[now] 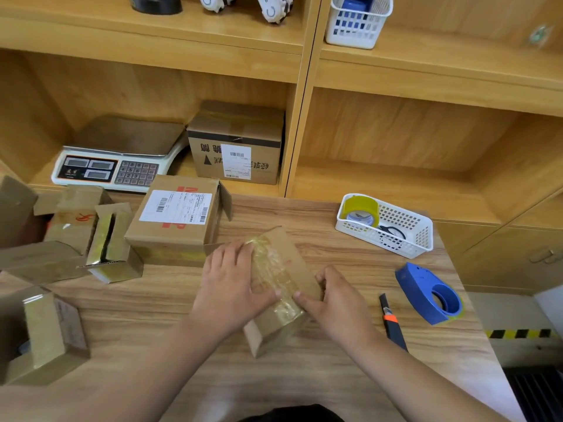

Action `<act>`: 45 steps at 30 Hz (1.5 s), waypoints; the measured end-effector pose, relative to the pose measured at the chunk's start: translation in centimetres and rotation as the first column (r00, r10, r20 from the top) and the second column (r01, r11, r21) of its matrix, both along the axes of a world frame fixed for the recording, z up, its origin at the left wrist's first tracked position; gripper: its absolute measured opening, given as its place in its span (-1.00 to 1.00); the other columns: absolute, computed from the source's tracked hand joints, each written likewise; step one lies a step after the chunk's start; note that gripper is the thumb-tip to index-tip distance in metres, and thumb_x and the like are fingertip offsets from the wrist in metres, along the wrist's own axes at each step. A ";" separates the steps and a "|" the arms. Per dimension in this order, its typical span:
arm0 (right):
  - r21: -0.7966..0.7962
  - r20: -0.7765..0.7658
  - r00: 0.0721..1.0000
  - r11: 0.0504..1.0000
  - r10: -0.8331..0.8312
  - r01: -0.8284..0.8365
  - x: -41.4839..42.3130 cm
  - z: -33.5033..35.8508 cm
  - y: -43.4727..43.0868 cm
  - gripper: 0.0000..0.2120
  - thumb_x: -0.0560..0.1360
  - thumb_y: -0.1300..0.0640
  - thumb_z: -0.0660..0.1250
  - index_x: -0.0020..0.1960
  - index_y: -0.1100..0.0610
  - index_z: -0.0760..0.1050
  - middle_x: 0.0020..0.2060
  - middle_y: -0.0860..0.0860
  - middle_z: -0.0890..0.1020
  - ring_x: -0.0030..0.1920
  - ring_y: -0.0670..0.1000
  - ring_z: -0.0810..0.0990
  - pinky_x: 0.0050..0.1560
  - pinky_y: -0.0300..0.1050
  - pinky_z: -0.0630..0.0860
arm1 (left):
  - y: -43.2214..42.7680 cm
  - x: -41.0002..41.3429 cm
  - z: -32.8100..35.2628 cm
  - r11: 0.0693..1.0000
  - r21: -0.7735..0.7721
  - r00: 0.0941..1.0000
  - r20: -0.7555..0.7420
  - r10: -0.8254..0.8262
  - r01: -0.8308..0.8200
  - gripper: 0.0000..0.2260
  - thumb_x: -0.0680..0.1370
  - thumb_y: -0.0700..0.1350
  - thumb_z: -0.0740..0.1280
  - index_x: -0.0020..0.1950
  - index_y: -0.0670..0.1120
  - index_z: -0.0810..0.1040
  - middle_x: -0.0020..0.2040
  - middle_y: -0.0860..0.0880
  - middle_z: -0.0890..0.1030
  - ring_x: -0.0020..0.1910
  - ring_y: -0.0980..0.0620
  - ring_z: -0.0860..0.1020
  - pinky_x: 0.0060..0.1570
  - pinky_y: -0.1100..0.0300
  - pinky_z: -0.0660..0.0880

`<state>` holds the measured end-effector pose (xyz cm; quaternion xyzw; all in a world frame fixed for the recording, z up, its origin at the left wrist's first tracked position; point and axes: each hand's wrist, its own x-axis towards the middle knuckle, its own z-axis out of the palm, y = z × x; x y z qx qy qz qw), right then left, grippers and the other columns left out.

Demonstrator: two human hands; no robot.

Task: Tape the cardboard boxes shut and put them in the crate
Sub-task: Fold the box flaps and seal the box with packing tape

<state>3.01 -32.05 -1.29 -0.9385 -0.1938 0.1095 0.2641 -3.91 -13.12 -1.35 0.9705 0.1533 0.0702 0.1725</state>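
Looking down on a wood-grain table (350, 376) backing onto light wooden shelves (396, 71). Working mid-table on a small box (300, 263) crossed with yellowish tape (274, 269): pressing on it with the left hand (231, 278), fingers flat, thumb on the tape; gripping its 3 o'clock edge with the right hand (338, 300), fingers curled, thumb also on the tape. Finding at 11 o'clock, crowding it and nearly touching, a bigger labelled box (176, 233); at 9 o'clock, several open boxes (112, 242); at 8 o'clock, a half-open box (45, 336). Seeing at 2 o'clock a white basket (423, 236) holding a tape roll (362, 208) and scissors (393, 231); at 3 o'clock, a blue tape dispenser (426, 290) and a knife (393, 324). Spotting on the shelf at 11 o'clock a scale (115, 159) beside a sealed box (237, 132).
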 end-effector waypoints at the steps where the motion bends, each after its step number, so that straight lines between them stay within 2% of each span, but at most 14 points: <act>1: -0.036 -0.025 1.000 0.999 -0.014 0.013 -0.3 -0.1 0.2 -0.49 0.26 -0.39 0.32 -0.01 -0.07 0.29 -0.25 -0.15 0.49 -0.24 -0.05 0.51 -0.29 -0.13 0.33 | -0.2 -0.3 -0.4 0.999 -0.034 0.999 -0.043 -0.016 0.014 0.01 0.25 0.49 0.13 0.53 -0.07 0.05 0.52 -0.04 0.06 0.47 0.01 -0.03 0.46 0.07 -0.09; 2: -0.067 -0.052 0.999 0.998 -0.017 0.013 -0.4 -0.1 0.3 -0.36 0.20 -0.44 0.29 0.09 -0.07 0.28 -0.19 -0.16 0.51 -0.18 -0.08 0.53 -0.25 -0.14 0.38 | -0.3 -0.4 -0.8 0.997 -0.058 0.996 -0.081 -0.045 0.041 0.07 0.22 0.51 0.12 0.55 -0.08 -0.08 0.55 -0.02 -0.10 0.49 0.05 -0.17 0.46 0.09 -0.20; 4: -0.091 -0.063 0.997 0.995 0.038 -0.044 0.3 0.0 0.6 0.02 0.12 -0.46 0.31 0.42 -0.02 0.07 0.19 -0.09 0.45 0.16 -0.05 0.47 0.10 -0.14 0.44 | -0.1 -0.4 -1.3 0.993 -0.075 0.987 -0.132 -0.097 0.087 0.14 0.22 0.52 0.18 0.54 -0.06 -0.24 0.53 0.02 -0.30 0.47 0.09 -0.34 0.40 0.14 -0.35; 5: -0.100 -0.040 0.994 0.989 0.104 -0.108 1.0 0.1 0.7 0.15 0.11 -0.46 0.35 0.49 -0.06 -0.11 0.37 -0.04 0.29 0.34 -0.02 0.33 0.31 -0.12 0.32 | 0.1 -0.1 -1.3 0.992 -0.074 0.984 -0.139 -0.109 0.099 0.16 0.20 0.53 0.20 0.53 -0.04 -0.28 0.52 0.03 -0.35 0.46 0.10 -0.39 0.38 0.14 -0.37; 7: -0.169 0.027 0.960 0.948 0.279 -0.270 2.6 0.8 1.3 0.28 0.09 -0.48 0.35 0.48 -0.11 -0.38 0.49 -0.13 -0.03 0.47 -0.07 -0.02 0.45 -0.12 -0.03 | 0.9 0.6 -1.1 0.990 -0.049 0.979 -0.146 -0.140 0.134 0.20 0.13 0.55 0.19 0.52 0.00 -0.32 0.49 0.05 -0.39 0.39 0.15 -0.49 0.38 0.11 -0.39; 11: -0.287 -0.021 0.856 0.817 0.517 -0.501 5.5 1.5 3.2 0.37 0.07 -0.55 0.30 0.47 -0.01 -0.50 0.51 -0.09 -0.31 0.43 -0.19 -0.41 0.46 -0.09 -0.33 | 2.4 2.5 -0.6 0.978 -0.026 0.953 -0.222 -0.205 0.205 0.26 0.08 0.56 0.21 0.51 0.00 -0.37 0.51 0.02 -0.37 0.40 0.10 -0.50 0.41 0.06 -0.40; 15: -0.316 -0.078 0.779 0.726 0.622 -0.611 7.1 1.2 4.2 0.35 0.13 -0.51 0.37 0.51 0.05 -0.41 0.50 -0.08 -0.33 0.23 -0.31 -0.64 0.32 -0.24 -0.53 | 2.8 3.5 -0.8 0.973 -0.104 0.947 -0.231 -0.223 0.204 0.25 0.10 0.49 0.33 0.55 -0.07 -0.18 0.48 0.03 0.02 0.47 0.02 -0.08 0.46 0.07 -0.15; 18: -0.295 -0.032 0.781 0.741 0.624 -0.604 7.6 0.6 4.3 0.33 0.09 -0.47 0.42 0.55 0.07 -0.22 0.52 -0.11 -0.13 0.37 -0.27 -0.41 0.24 -0.33 -0.57 | 3.2 4.1 -0.9 0.969 -0.158 0.957 -0.189 -0.220 0.191 0.18 0.13 0.42 0.40 0.56 -0.07 -0.05 0.35 0.06 0.14 0.36 0.07 0.03 0.41 0.15 -0.02; 21: -0.256 0.009 0.805 0.780 0.593 -0.571 8.0 0.5 4.9 0.28 0.05 -0.43 0.47 0.54 0.07 -0.04 0.46 -0.08 0.08 0.40 -0.08 -0.02 0.42 -0.20 -0.23 | 3.6 4.6 -1.0 0.952 -0.252 0.972 -0.111 -0.208 0.175 0.06 0.17 0.33 0.48 0.53 0.00 0.09 0.27 0.08 0.21 0.29 0.11 0.09 0.33 0.25 0.04; 24: -0.204 0.052 0.829 0.818 0.557 -0.538 8.6 0.2 5.7 0.15 0.05 -0.45 0.44 0.47 0.02 0.13 0.29 -0.06 0.26 0.27 -0.02 0.17 0.29 -0.22 0.02 | 3.9 4.8 -1.2 0.937 -0.314 0.985 -0.032 -0.171 0.153 -0.09 0.22 0.23 0.52 0.48 0.04 0.23 0.20 0.11 0.28 0.26 0.13 0.18 0.25 0.32 0.06; 31: -0.177 0.118 0.829 0.833 0.546 -0.524 9.9 0.1 7.3 -0.08 0.13 -0.62 0.04 0.29 -0.08 0.39 -0.02 -0.15 0.29 -0.01 -0.11 0.16 0.02 -0.16 0.06 | 4.2 5.4 -2.0 0.878 -0.471 0.989 0.148 -0.023 0.091 -0.49 0.31 0.04 0.56 0.23 0.05 0.55 -0.03 0.28 0.43 0.11 0.19 0.38 0.18 0.30 0.29; 34: -0.141 0.161 0.839 0.854 0.519 -0.501 10.4 -0.2 7.9 -0.31 0.28 -0.54 0.05 0.13 -0.07 0.47 -0.08 -0.14 0.35 -0.01 -0.06 0.25 -0.06 -0.15 0.04 | 4.4 5.9 -2.2 0.852 -0.521 0.986 0.164 0.033 0.058 -0.62 0.36 0.00 0.53 0.16 0.03 0.60 -0.07 0.27 0.49 0.07 0.33 0.39 0.07 0.51 0.25; 39: -0.096 0.186 0.859 0.878 0.478 -0.468 10.8 -0.8 8.3 -0.64 0.42 -0.33 0.25 -0.07 -0.04 0.45 -0.15 -0.12 0.41 -0.06 -0.03 0.30 -0.12 -0.11 0.05 | 4.4 6.5 -2.4 0.825 -0.566 0.987 0.141 0.082 0.012 -0.77 0.41 -0.08 0.50 0.05 0.03 0.64 -0.06 0.19 0.55 0.06 0.35 0.41 0.03 0.54 0.25; 45: 0.025 0.125 0.914 0.920 0.386 -0.392 10.7 -0.9 9.1 -0.70 0.45 -0.19 0.33 -0.30 -0.06 0.32 -0.29 -0.12 0.38 -0.11 -0.02 0.34 -0.17 -0.07 0.07 | 4.3 7.1 -1.9 0.711 -0.699 0.982 0.074 0.172 -0.072 -0.88 0.43 -0.16 0.48 -0.14 0.05 0.63 -0.11 0.14 0.57 -0.05 0.26 0.52 -0.07 0.53 0.34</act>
